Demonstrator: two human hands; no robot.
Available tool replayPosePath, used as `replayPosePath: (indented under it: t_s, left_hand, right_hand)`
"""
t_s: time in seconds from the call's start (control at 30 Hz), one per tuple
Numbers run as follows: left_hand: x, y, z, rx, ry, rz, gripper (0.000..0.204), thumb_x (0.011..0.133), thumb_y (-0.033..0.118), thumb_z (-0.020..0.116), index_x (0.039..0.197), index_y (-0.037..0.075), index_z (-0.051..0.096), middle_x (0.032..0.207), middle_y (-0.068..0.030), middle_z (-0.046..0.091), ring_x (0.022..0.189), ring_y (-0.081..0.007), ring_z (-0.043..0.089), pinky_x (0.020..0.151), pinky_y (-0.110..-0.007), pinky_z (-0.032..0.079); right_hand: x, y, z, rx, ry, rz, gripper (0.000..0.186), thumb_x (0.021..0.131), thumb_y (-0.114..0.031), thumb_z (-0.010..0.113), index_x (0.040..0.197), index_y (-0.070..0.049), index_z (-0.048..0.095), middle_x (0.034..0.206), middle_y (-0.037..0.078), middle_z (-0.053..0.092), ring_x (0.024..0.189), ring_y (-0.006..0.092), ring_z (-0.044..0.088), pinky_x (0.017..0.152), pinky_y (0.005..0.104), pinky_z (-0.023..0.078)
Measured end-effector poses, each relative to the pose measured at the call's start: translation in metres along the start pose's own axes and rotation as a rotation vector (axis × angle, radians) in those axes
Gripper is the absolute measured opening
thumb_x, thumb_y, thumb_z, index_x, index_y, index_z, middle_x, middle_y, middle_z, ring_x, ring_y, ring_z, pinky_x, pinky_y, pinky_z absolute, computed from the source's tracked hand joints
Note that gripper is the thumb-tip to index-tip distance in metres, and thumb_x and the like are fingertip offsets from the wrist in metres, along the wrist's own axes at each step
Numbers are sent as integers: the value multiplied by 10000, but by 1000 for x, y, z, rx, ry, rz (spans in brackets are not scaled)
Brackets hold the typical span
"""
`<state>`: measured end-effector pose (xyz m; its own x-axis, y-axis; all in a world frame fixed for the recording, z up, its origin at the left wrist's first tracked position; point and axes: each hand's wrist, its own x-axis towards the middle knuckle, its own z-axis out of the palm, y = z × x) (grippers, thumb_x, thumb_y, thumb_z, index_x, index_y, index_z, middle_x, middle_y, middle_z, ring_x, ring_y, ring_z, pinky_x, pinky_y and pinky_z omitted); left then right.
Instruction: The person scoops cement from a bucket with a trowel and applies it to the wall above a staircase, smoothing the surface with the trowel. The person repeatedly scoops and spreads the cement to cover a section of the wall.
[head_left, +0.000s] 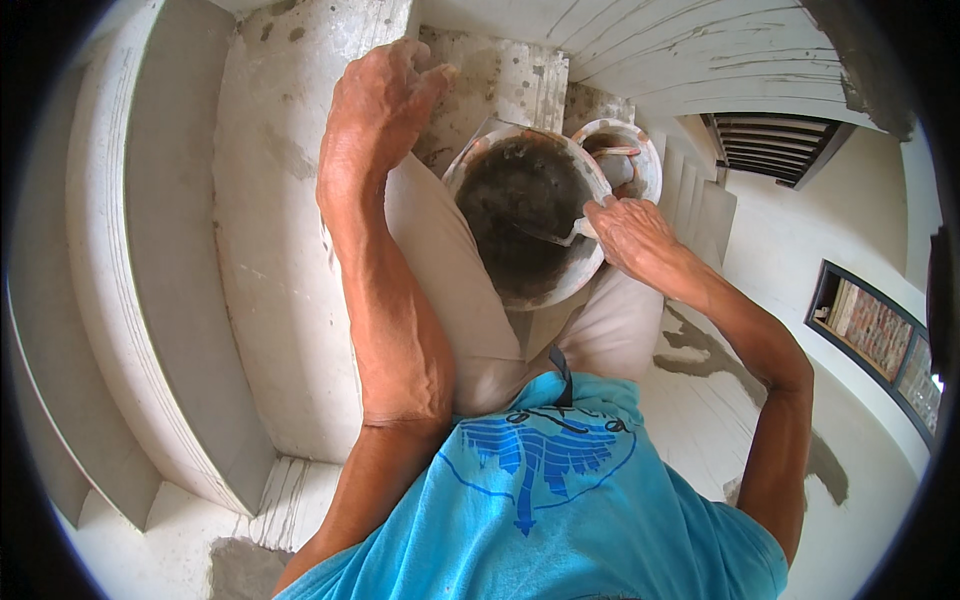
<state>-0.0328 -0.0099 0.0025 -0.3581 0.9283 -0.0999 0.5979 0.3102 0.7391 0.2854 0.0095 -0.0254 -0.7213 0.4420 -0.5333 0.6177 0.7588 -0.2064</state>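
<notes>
Head view: right hand [630, 232] clamped on the trowel [550, 235] inside the mortar bucket [525, 215] on my lap; left hand [380, 95], fingers apart, braces the plastered ledge [270, 200]. Scoop shallow, bucket steady.

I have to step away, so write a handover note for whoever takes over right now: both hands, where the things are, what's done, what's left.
Left hand: open, fingers spread, pressed on the rough plastered ledge, holding nothing.
Right hand: shut on a trowel, its blade down in the mortar bucket.
The bucket sits by the knees and holds dark wet mortar. A smaller bucket stands just behind it.
Done: grey patches show on the ledge.
Left: mortar remains in the bucket; much of the ledge is bare.
</notes>
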Motion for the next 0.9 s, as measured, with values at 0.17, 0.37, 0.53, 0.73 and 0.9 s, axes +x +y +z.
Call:
replayPosePath:
  t_s: [0.17,0.37,0.53,0.73,0.9]
  left_hand:
    - [2,-8,0,-19,-53,-17,570,901,451,706,1257,6,680,1091,-237,687,913,-299,674,817,-429,534]
    - [1,-6,1,-22,-43,-41,571,894,452,711,1252,8,686,1069,-224,694,901,-293,678,812,-428,532]
    - [1,-5,2,-10,-35,-47,558,896,442,707,1250,11,689,1076,-225,699,904,-298,684,820,-427,533]
    - [1,4,0,33,-31,-55,448,894,286,728,1237,-1,700,1083,-242,733,930,-339,738,863,-440,588]
    - [3,-10,1,0,-33,-13,536,908,418,691,1238,-5,688,1038,-224,704,892,-298,681,816,-430,530]
  right_hand:
    - [5,-3,3,25,7,-44,86,803,-16,640,867,42,639,724,229,654,777,398,699,699,485,550]
    - [13,-2,27,65,21,-25,96,822,-35,619,748,24,604,711,222,650,755,419,685,701,495,553]
    - [17,1,35,113,104,-91,69,786,-14,652,764,25,599,756,210,650,796,419,682,709,492,553]
    - [18,7,47,231,118,-181,120,751,-34,691,772,16,584,783,204,641,830,417,669,730,505,543]
    - [19,8,43,247,123,-255,165,720,-61,732,806,11,611,811,201,659,866,423,671,771,509,541]
